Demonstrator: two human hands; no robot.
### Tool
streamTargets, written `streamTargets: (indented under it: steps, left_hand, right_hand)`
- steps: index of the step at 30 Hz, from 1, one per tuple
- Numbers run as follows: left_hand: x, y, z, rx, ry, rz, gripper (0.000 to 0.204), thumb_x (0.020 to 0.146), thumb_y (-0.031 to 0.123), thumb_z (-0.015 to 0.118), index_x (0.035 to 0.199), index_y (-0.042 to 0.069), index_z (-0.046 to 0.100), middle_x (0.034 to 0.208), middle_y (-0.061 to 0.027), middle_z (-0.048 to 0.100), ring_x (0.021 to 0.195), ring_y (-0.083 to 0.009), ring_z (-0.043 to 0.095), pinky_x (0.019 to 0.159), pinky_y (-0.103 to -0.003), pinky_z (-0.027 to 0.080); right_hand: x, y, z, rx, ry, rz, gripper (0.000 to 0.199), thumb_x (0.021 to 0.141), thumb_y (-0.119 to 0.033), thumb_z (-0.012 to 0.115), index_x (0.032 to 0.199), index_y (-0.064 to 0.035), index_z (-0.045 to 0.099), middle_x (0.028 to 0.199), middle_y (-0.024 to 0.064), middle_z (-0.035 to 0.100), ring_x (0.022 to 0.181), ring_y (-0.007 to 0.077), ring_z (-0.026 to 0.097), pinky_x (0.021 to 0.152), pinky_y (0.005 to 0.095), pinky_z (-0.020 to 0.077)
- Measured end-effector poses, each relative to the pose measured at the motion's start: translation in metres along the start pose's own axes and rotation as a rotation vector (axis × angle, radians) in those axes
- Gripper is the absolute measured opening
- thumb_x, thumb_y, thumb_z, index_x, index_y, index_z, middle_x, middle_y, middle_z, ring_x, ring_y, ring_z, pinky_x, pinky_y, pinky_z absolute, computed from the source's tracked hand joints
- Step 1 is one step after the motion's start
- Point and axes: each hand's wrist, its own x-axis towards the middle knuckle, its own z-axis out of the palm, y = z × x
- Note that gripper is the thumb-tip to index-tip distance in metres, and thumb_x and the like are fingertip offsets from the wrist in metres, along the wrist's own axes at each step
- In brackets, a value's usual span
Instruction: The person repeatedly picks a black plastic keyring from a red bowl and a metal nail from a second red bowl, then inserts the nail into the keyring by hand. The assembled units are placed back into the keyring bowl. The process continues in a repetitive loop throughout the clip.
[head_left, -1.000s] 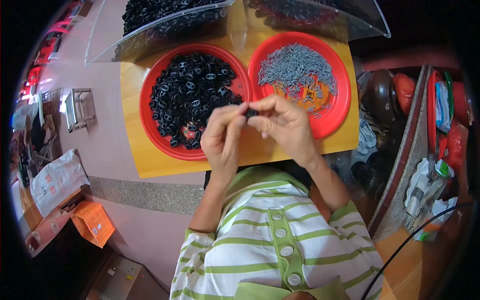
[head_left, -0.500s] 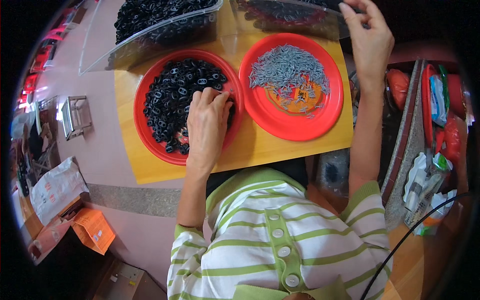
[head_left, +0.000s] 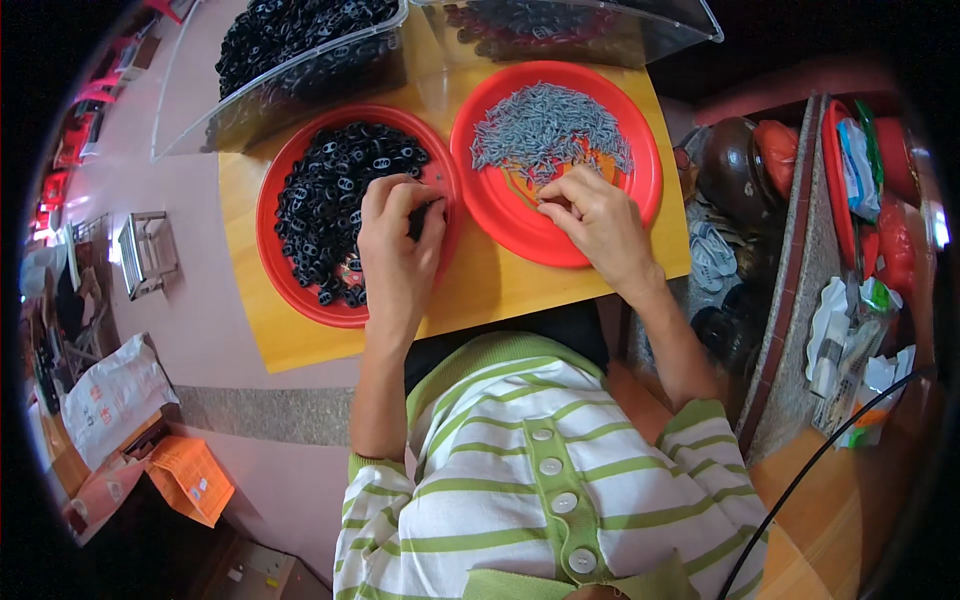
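My left hand (head_left: pixel 393 245) is closed at the right side of a red dish (head_left: pixel 290 300), thumb and forefinger pinching a small black oval plastic piece (head_left: pixel 427 213). Many similar black pieces (head_left: pixel 345 190), with pale markings, are heaped in that dish. My right hand (head_left: pixel 605 225) hovers over the lower part of a red plate (head_left: pixel 500 225), its thumb and forefinger pressed together. What they pinch, if anything, is too small to make out. Slim grey pins (head_left: pixel 550 120) form a loose pile on the plate's far half, partly over an orange printed design.
Two clear plastic bins stand behind the dishes: one (head_left: pixel 300 85) full of black pieces, another (head_left: pixel 660 40) beside it. A yellow board (head_left: pixel 320 345) lies under everything. Bags and jars (head_left: pixel 735 165) crowd the right; a metal stool (head_left: pixel 143 255) stands on the floor at left.
My right hand has come down from the far right bin to the plate of pins, fingertips together. My left hand has drawn slightly nearer, with a black piece now showing in its pinch.
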Motion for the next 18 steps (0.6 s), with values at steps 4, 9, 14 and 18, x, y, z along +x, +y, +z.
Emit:
streamTargets:
  steps: [4,9,14,18]
  left_hand:
    - [-0.02,0.012,-0.003,-0.61,0.07,-0.312,0.009,0.084,0.0,0.061,0.093,0.0,0.057,0.095,-0.0088,0.062,0.076,-0.0125,0.058,0.07,-0.022,0.046]
    - [-0.043,0.011,-0.004,-1.271,-0.03,-0.62,0.007,0.088,0.002,0.056,0.094,0.001,0.053,0.098,-0.0156,0.066,0.073,-0.0123,0.06,0.069,-0.023,0.048]
    - [-0.051,0.015,-0.004,-1.393,-0.078,-0.647,0.007,0.089,0.003,0.056,0.095,0.002,0.052,0.098,-0.0198,0.065,0.072,-0.0135,0.06,0.068,-0.024,0.049]
    - [-0.052,0.015,-0.007,-1.398,-0.057,-0.646,0.007,0.089,0.004,0.056,0.095,0.001,0.052,0.097,-0.0191,0.065,0.074,-0.0134,0.061,0.069,-0.025,0.049]
  right_hand:
    - [0.0,-0.004,0.008,-0.08,0.054,-0.092,0.009,0.08,-0.009,0.063,0.086,-0.0038,0.06,0.086,0.0116,0.057,0.083,0.0302,0.059,0.071,0.0398,0.0481]
    - [0.003,-0.009,0.014,-0.178,0.036,-0.178,0.009,0.078,-0.005,0.062,0.085,-0.0041,0.056,0.086,0.0117,0.054,0.085,0.0309,0.058,0.07,0.0415,0.0478]
    - [0.005,-0.008,0.015,-0.246,0.008,-0.201,0.012,0.078,-0.006,0.063,0.084,-0.0046,0.053,0.085,0.0126,0.054,0.084,0.0313,0.057,0.07,0.0418,0.0476]
    - [0.005,-0.012,0.01,-0.196,0.029,-0.105,0.011,0.079,-0.009,0.063,0.084,-0.0046,0.055,0.086,0.0126,0.055,0.085,0.0311,0.058,0.07,0.0411,0.0478]
